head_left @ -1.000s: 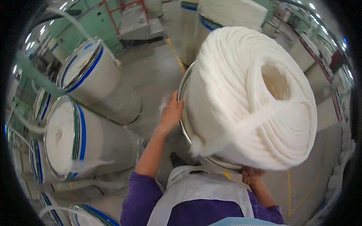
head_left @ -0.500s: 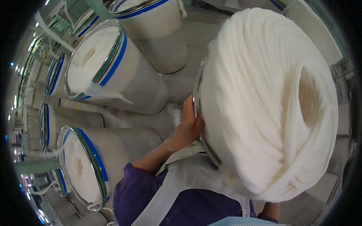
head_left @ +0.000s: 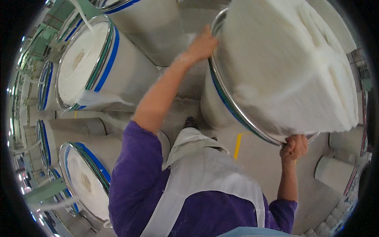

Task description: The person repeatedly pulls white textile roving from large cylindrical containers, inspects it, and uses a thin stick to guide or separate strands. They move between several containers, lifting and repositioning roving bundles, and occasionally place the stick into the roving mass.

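Note:
In front of me stands a big white sliver can (head_left: pixel 216 104) with a shiny metal rim and a dark green and blue band beneath it. A thick coiled mass of white cotton-like sliver (head_left: pixel 276 67) bulges high above the rim, slightly blurred. My left hand (head_left: pixel 202 45) is closed round the rim on its far left side. Nearer to me, my right hand (head_left: pixel 295 147) grips the same rim, its fingers curled over the edge. My purple sleeves and white apron (head_left: pixel 213 173) show below.
More sliver cans stand to the left, including a filled one (head_left: pixel 130 73) with a strand rising from it and another (head_left: pixel 85 181) lower down. A yellow line (head_left: pixel 238 146) marks the floor. At the right lies or stands a smaller white can (head_left: pixel 334 173).
The can and its sliver have shifted up and away in view, uncovering floor and my foot. My left hand has moved farther along the rim; my right hand has come into sight on it.

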Demonstrator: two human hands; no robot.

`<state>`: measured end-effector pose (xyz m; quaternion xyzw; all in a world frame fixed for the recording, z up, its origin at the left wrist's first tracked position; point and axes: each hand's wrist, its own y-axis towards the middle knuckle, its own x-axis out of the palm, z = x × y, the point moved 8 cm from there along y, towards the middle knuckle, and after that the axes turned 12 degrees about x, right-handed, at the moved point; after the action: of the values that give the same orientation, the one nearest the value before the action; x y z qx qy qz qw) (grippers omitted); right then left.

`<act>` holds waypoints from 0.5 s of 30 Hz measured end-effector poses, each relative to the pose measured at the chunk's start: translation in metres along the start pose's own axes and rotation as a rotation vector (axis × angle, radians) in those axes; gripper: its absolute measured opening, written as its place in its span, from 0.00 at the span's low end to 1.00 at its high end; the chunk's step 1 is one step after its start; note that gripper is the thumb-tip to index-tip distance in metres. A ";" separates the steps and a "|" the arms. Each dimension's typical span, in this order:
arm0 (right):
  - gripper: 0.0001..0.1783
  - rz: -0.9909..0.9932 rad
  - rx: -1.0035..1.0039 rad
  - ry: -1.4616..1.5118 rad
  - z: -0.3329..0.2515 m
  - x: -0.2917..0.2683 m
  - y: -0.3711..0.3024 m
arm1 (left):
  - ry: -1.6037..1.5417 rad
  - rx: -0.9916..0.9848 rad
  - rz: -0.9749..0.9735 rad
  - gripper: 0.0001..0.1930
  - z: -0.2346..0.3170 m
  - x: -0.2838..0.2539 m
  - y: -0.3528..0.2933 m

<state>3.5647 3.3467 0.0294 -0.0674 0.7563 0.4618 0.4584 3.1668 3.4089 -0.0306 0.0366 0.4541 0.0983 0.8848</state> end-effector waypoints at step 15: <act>0.30 -0.400 -0.027 -0.069 -0.280 0.162 0.062 | -0.347 0.307 0.318 0.14 -0.194 -0.104 0.076</act>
<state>3.2628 3.2207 -0.0110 -0.2064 0.7054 0.3737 0.5658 2.9395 3.4572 -0.0496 0.2575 0.2941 0.1582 0.9067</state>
